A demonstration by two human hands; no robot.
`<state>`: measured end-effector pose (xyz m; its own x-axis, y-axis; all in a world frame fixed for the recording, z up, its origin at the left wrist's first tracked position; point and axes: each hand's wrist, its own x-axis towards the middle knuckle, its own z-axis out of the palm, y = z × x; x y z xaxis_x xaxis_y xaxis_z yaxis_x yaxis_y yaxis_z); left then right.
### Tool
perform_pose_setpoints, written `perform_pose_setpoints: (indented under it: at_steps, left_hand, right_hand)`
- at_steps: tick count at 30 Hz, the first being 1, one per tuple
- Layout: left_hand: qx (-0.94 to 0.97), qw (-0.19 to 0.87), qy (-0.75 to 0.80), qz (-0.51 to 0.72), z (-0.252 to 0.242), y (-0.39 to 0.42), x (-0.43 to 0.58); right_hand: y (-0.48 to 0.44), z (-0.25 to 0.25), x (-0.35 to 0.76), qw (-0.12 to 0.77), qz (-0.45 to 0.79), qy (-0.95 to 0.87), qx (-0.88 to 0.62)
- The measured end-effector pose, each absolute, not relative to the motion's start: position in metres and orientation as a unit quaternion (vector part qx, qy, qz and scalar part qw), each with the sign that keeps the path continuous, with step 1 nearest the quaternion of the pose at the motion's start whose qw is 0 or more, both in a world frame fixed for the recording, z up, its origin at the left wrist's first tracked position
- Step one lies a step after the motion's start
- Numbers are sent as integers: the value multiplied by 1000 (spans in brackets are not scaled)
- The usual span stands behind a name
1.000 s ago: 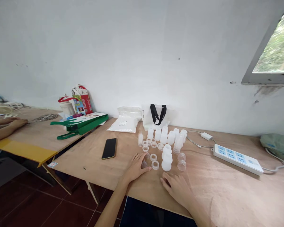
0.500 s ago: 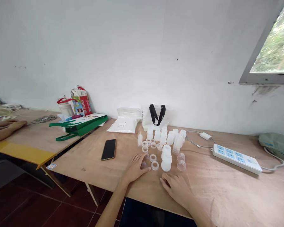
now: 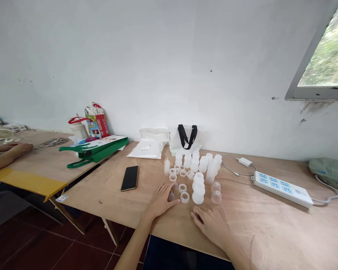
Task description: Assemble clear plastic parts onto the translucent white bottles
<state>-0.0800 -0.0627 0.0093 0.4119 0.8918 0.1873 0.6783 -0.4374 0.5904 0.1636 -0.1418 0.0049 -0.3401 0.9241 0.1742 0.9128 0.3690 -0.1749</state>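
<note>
My left hand [image 3: 161, 201] lies on the wooden table with its fingers stretched out and holds nothing. Beside its thumb are clear nipple-like pieces [image 3: 171, 195], partly hidden by the hand. Several translucent ring collars [image 3: 184, 197] lie just to the right and beyond. My right hand [image 3: 210, 224] rests near the front edge, fingers curled in, with nothing visible in it. White translucent bottles [image 3: 198, 195] stand in a row past its fingertips, with more bottles [image 3: 194, 164] farther back. Clear domed caps [image 3: 216, 197] are at their right.
A phone [image 3: 130, 178] lies left of my hands. At the back are a white plastic package [image 3: 146, 148] and a black-handled bag [image 3: 174, 146]. On the right are a power strip [image 3: 281, 189] and a green cap [image 3: 326, 170]. A person's hand [image 3: 22, 149] rests on the neighbouring table by a green bag [image 3: 101, 150].
My hands and the bottle parts stay in place. The view has shifted very slightly. On the neighbouring table, the other person's hand has changed its pose a little.
</note>
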Motion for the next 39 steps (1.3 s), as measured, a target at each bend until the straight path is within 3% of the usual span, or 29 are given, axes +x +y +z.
perform_pose_setpoints:
  at_steps: [39]
  left_hand:
    - [807, 226, 486, 246, 7, -62, -80]
  right_hand:
    - [-142, 9, 161, 128, 24, -818, -561]
